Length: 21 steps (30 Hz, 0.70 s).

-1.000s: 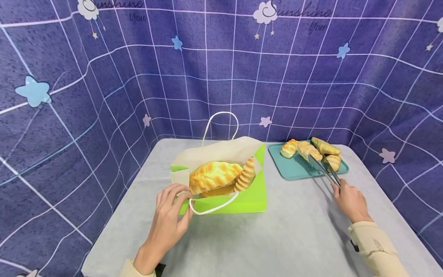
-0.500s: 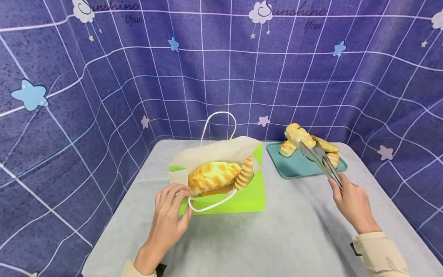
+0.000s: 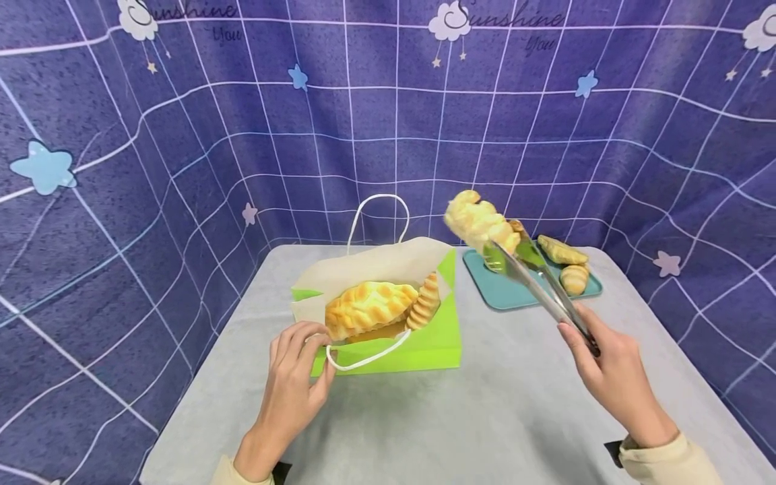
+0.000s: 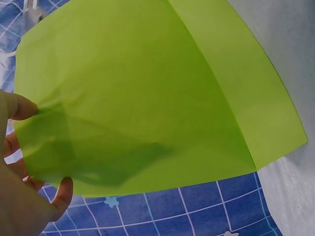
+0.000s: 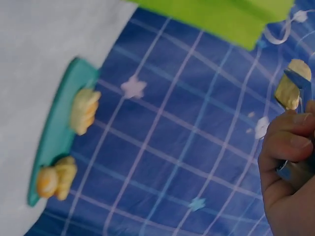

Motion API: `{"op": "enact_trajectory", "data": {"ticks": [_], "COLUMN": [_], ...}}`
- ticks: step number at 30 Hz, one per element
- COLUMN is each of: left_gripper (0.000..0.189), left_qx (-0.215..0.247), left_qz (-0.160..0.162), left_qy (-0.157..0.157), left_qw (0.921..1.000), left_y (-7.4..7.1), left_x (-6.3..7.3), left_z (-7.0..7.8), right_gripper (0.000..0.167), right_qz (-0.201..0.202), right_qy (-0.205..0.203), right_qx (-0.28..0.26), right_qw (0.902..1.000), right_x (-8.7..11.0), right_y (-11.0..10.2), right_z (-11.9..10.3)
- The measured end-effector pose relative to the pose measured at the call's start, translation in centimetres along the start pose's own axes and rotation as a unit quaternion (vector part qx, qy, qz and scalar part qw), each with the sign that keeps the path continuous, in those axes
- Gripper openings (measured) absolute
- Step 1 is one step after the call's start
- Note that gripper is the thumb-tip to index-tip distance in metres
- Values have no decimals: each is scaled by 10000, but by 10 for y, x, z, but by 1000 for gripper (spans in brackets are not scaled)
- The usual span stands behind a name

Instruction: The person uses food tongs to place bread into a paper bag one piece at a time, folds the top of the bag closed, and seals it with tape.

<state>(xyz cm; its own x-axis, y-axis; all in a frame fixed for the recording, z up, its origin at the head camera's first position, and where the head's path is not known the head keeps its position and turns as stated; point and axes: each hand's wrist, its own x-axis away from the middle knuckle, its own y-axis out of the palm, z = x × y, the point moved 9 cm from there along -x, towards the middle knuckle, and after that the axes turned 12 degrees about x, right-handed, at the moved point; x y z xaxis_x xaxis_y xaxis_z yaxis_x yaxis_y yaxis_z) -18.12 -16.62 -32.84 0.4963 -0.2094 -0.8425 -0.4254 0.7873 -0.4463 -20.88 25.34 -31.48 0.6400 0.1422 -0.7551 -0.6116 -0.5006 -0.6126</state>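
Note:
A green paper bag (image 3: pixel 424 357) lies on the table, its mouth towards me, with a large braided loaf (image 3: pixel 372 306) and a ridged roll (image 3: pixel 424 303) inside. My left hand (image 3: pixel 297 377) grips the near left edge of the bag; in the left wrist view the thumb and fingers (image 4: pixel 61 196) hold that edge. In my right hand (image 3: pixel 618 377) are metal tongs (image 3: pixel 545 289), squeezed around a pale twisted bread (image 3: pixel 479 219). That bread hangs in the air between the bag and the tray. The right wrist view shows the same bread (image 5: pixel 297 81) beyond my curled fingers.
A teal tray (image 3: pixel 500 296) stands at the back right with a striped roll (image 3: pixel 574 278), a long pastry (image 3: pixel 560 249) and another bread partly hidden behind the tongs. White rope handles (image 3: pixel 370 364) loop from the bag. A patterned blue curtain (image 3: pixel 400 135) surrounds the grey table (image 3: pixel 412 431).
The tongs lifted the twisted bread off the tray and carried it up and left, towards the bag. My left hand stays at the bag's edge.

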Motion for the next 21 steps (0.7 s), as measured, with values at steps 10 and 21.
{"op": "enact_trajectory", "data": {"ticks": [10, 21], "left_gripper": [18, 17], "left_qx": [-22, -3], "left_qz": [63, 65], "left_qy": [70, 49], "left_qw": [10000, 10000], "left_y": [-3, -6], "left_x": [2, 2], "left_z": [1, 1], "right_gripper": [41, 45], "right_qz": [-322, -514], "right_qy": [-789, -1235], "right_qx": [-464, -700], "right_qw": [9953, 9885], "right_x": [-13, -21], "right_y": [3, 14], "right_z": [-59, -93]}}
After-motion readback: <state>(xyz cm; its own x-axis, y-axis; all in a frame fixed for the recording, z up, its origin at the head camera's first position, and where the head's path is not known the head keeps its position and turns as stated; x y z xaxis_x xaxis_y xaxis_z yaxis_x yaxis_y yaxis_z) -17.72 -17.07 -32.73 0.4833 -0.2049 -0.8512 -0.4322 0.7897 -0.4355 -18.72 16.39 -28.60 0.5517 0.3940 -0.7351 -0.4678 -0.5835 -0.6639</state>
